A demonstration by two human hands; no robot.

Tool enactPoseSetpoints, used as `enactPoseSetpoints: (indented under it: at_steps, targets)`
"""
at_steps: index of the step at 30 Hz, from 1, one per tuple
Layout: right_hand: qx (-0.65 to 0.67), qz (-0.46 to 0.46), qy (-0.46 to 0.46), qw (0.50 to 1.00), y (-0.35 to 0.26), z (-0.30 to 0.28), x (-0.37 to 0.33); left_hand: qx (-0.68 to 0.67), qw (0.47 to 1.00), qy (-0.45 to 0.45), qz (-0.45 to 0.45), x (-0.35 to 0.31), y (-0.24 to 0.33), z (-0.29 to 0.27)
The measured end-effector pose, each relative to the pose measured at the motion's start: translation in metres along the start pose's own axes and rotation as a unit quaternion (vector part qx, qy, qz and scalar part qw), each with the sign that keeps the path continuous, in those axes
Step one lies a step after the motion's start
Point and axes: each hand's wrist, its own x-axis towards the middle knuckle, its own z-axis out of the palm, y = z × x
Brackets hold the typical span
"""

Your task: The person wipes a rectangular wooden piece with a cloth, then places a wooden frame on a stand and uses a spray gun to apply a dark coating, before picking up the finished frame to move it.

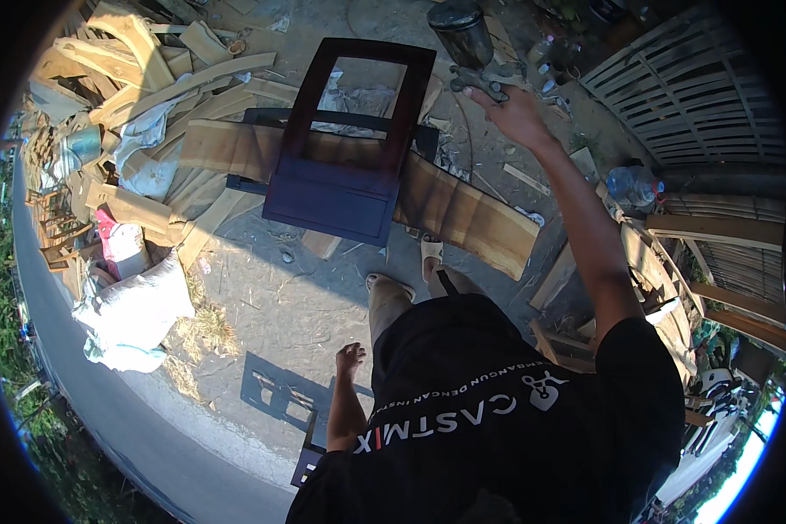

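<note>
My right hand (517, 113) reaches out at the upper right, its fingers wrapped round a spray gun (480, 86) with a dark metal cup (459, 33) on it. Left of the gun is a dark reddish-brown wooden panel (330, 206) with a rectangular opening in its far half. It rests across a long, wavy-edged wooden plank (472, 214), apart from the gun. Low at my left side hangs my left hand (349, 358), holding nothing, with fingers loosely bent and slightly apart. Behind that forearm, part of another dark piece (308, 458) shows.
Wood offcuts (140, 61) lie heaped at the far left, with a white sack (140, 310) nearer me. A thin hose (470, 148) runs along the ground past the panel. To the right are a slatted panel (690, 96) and a clear water jug (633, 186). A road (87, 349) borders the left.
</note>
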Motion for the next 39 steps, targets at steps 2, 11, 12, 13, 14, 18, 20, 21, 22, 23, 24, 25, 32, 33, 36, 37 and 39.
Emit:
enactPoseSetpoints:
  at_steps: [2, 11, 12, 13, 14, 18, 20, 21, 22, 23, 24, 25, 32, 33, 36, 37, 39]
  targets:
    - [0.032, 0.012, -0.039, 0.999, 0.005, 0.007, -0.018, 0.011, 1.0, -0.004, 0.01, 0.013, 0.012, -0.006]
    - [0.15, 0.098, -0.132, 0.975, -0.06, 0.024, -0.136, 0.169, 0.921, -0.053, 0.346, -0.018, 0.219, -0.062]
    - [0.148, 0.088, -0.125, 0.977, -0.063, 0.026, -0.142, 0.122, 0.915, -0.097, 0.372, -0.048, 0.265, -0.061]
    - [0.144, 0.104, -0.103, 0.979, -0.064, 0.032, -0.146, 0.055, 0.898, -0.154, 0.408, -0.087, 0.311, -0.059]
    - [0.139, 0.119, -0.083, 0.98, -0.068, 0.04, -0.146, 0.017, 0.871, -0.213, 0.442, -0.125, 0.351, -0.061]
    - [0.021, 0.131, 0.039, 0.99, -0.09, 0.057, -0.123, -0.012, 0.567, -0.472, 0.675, -0.247, 0.462, -0.061]
    - [-0.015, 0.137, 0.082, 0.987, -0.091, 0.068, -0.095, -0.068, 0.468, -0.576, 0.667, -0.306, 0.48, -0.061]
    - [-0.014, 0.136, 0.103, 0.985, -0.097, 0.072, -0.078, -0.106, 0.417, -0.629, 0.647, -0.327, 0.483, -0.066]
    - [-0.013, 0.133, 0.123, 0.983, -0.102, 0.076, -0.062, -0.153, 0.396, -0.65, 0.63, -0.342, 0.481, -0.07]
    - [-0.015, 0.111, 0.143, 0.983, -0.109, 0.083, -0.047, -0.192, 0.383, -0.66, 0.617, -0.35, 0.479, -0.077]
    - [-0.021, 0.094, 0.168, 0.981, -0.112, 0.086, -0.036, -0.231, 0.366, -0.674, 0.599, -0.357, 0.478, -0.081]
    - [-0.028, 0.076, 0.192, 0.978, -0.115, 0.087, -0.026, -0.264, 0.356, -0.677, 0.588, -0.361, 0.477, -0.086]
    - [-0.062, 0.094, 0.223, 0.968, -0.116, 0.102, 0.016, -0.227, 0.404, -0.703, 0.54, -0.343, 0.497, -0.122]
    - [-0.072, 0.093, 0.221, 0.968, -0.107, 0.104, 0.011, -0.201, 0.395, -0.705, 0.553, -0.341, 0.502, -0.127]
    - [-0.079, 0.094, 0.169, 0.978, -0.103, 0.117, -0.022, -0.121, 0.354, -0.703, 0.605, -0.326, 0.521, -0.141]
    - [-0.075, 0.092, 0.144, 0.982, -0.112, 0.122, -0.038, -0.108, 0.373, -0.69, 0.611, -0.31, 0.517, -0.147]
    - [-0.05, 0.143, 0.156, 0.976, -0.163, 0.121, -0.089, -0.169, 0.456, -0.597, 0.638, -0.275, 0.495, -0.146]
